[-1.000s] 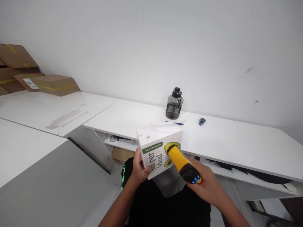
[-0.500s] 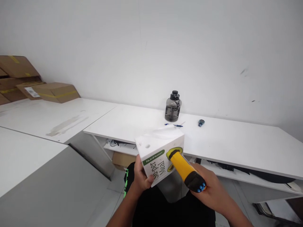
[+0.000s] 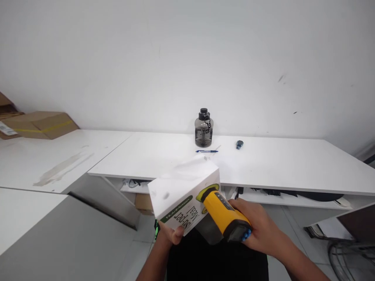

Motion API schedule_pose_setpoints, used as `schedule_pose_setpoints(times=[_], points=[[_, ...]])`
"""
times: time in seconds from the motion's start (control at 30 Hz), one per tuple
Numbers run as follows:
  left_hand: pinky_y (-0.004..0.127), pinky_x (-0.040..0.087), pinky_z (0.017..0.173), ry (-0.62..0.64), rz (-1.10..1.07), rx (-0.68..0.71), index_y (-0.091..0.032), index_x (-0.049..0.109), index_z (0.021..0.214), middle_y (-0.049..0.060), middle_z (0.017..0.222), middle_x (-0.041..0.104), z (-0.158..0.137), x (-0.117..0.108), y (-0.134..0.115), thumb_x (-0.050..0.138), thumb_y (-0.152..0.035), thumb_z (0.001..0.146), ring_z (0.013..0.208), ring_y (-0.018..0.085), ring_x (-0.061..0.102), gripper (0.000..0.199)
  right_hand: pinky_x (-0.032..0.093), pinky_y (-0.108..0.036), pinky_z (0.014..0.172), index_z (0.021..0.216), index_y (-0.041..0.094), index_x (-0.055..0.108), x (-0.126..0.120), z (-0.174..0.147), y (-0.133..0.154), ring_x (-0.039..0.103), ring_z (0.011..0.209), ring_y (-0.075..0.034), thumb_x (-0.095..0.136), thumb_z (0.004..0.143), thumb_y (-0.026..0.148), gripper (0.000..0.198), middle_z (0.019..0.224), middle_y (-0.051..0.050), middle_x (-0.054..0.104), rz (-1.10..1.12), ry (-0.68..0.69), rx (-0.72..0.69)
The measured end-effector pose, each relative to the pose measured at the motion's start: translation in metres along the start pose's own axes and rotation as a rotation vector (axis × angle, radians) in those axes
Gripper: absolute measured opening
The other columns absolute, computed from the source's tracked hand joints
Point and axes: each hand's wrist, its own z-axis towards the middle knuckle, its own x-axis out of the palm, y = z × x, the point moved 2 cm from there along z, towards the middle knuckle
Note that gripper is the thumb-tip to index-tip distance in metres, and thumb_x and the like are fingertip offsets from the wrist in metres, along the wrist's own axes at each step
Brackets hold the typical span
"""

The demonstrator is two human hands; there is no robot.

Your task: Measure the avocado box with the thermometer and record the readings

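The box (image 3: 183, 187) is in the left hand (image 3: 170, 233), up and ahead of its thumb. Compared with half a second ago it has turned: its printed front slants away more steeply, and more of its white top shows. The left thumb presses that front at the near corner; the other fingers are largely hidden, so I cannot tell how they grip. The right hand (image 3: 259, 228) is wrapped round the yellow tool (image 3: 225, 212), its head still at the avocado picture. The work thus stays on that spot, I judge, at a changed angle; whether head and box touch is unclear. The tool covers part of the print.

Ahead of both hands is the desk (image 3: 272, 166), its edge just behind the box. On it, beyond the box, lie a pen (image 3: 206, 151), a bottle (image 3: 204, 134) and, ahead of the right hand, a small dark object (image 3: 239, 144). Far left of the left hand sits a carton (image 3: 45, 125).
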Motion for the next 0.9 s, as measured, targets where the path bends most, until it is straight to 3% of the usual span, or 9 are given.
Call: schedule_pose_setpoints(times=[0.17,0.33,0.4,0.57,0.73,0.9], points=[[0.036,0.055,0.057,-0.065,-0.065,0.012,-0.020,0.052,0.107,0.007,0.081,0.064,0.001,0.004,-0.006,0.065,-0.070,0.056,0.071,0.024,0.064,0.073,0.047,-0.027,0.062,0.101,0.022,0.055,0.010,-0.005,-0.008,0.060,0.072,-0.016,0.058,0.083,0.032,0.021,0.084,-0.004,0.063,0.297,0.041,0.226],[0.032,0.054,0.064,-0.237,0.109,0.072,-0.019,0.047,0.101,0.006,0.087,0.062,0.048,0.004,-0.011,0.070,-0.063,0.057,0.077,0.022,0.063,0.066,0.051,-0.035,0.075,0.109,0.022,0.049,0.036,-0.009,-0.013,0.059,0.082,-0.018,0.042,0.090,0.056,0.040,0.096,-0.007,0.057,0.802,-0.015,0.378],[0.033,0.054,0.069,-0.300,0.234,0.077,-0.019,0.046,0.099,0.006,0.091,0.060,0.075,0.004,-0.008,0.072,-0.055,0.057,0.081,0.021,0.063,0.061,0.051,-0.036,0.079,0.114,0.024,0.046,0.046,-0.003,-0.014,0.058,0.084,-0.018,0.040,0.092,0.054,0.038,0.099,-0.006,0.055,0.810,-0.088,0.422],[0.035,0.051,0.085,-0.329,0.433,0.007,-0.018,0.044,0.109,0.010,0.109,0.061,0.120,0.008,0.012,0.074,-0.039,0.060,0.101,0.023,0.061,0.061,0.053,-0.032,0.068,0.126,0.026,0.037,0.071,0.020,-0.026,0.055,0.072,-0.015,0.040,0.092,0.051,0.043,0.091,-0.003,0.052,0.668,-0.325,0.531],[0.037,0.051,0.085,-0.261,0.548,-0.095,-0.018,0.042,0.117,0.012,0.114,0.061,0.128,0.014,0.042,0.075,-0.040,0.059,0.105,0.026,0.061,0.070,0.052,-0.030,0.062,0.128,0.025,0.035,0.092,0.031,-0.044,0.052,0.065,-0.014,0.038,0.093,0.049,0.042,0.082,0.000,0.047,0.652,-0.310,0.568],[0.039,0.049,0.086,-0.276,0.701,-0.109,-0.019,0.040,0.119,0.012,0.115,0.061,0.126,0.015,0.060,0.075,-0.044,0.058,0.107,0.029,0.060,0.074,0.051,-0.029,0.065,0.123,0.026,0.037,0.093,0.029,-0.039,0.053,0.067,-0.013,0.036,0.095,0.047,0.035,0.085,0.001,0.049,0.631,-0.351,0.516]])
